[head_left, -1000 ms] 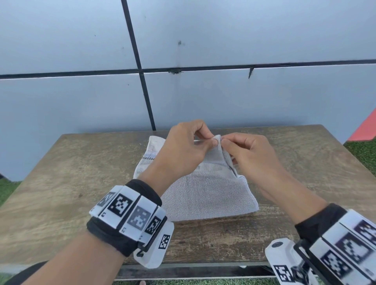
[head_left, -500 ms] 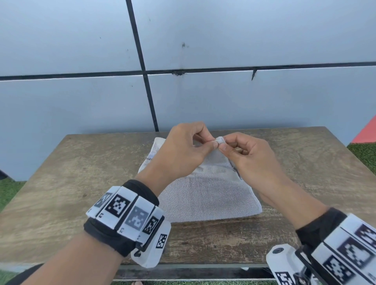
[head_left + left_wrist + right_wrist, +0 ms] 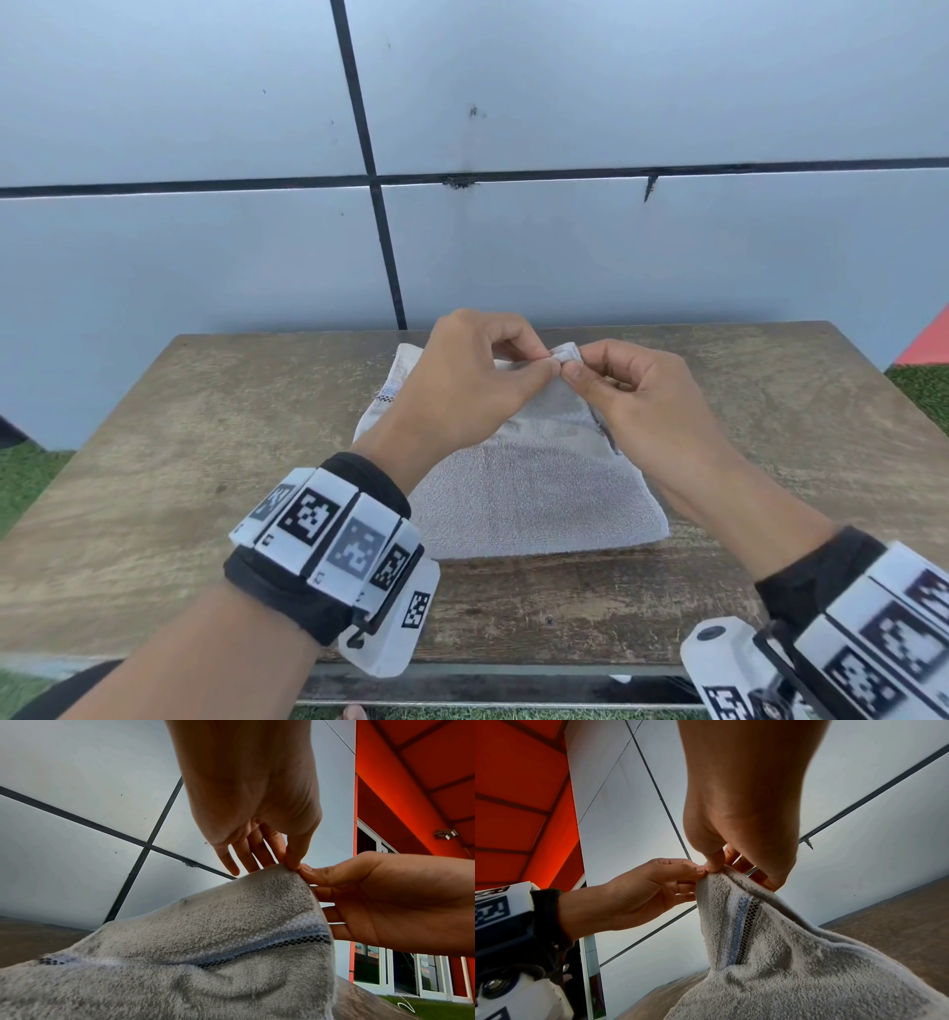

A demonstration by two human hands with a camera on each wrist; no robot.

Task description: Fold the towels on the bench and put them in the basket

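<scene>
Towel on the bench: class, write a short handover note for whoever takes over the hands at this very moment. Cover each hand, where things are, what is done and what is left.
Left hand: pinches the raised corner of the towel between thumb and fingertips.
Right hand: pinches the same corner, right beside the left.
Towel: grey, with a blue checked stripe, lies on the wooden bench; only the pinched corner is lifted, the rest rests flat.
Basket: not in view.
Done: the towel looks partly folded already.
Left: finish folding, then put it in the basket. No other towels are visible.
</scene>
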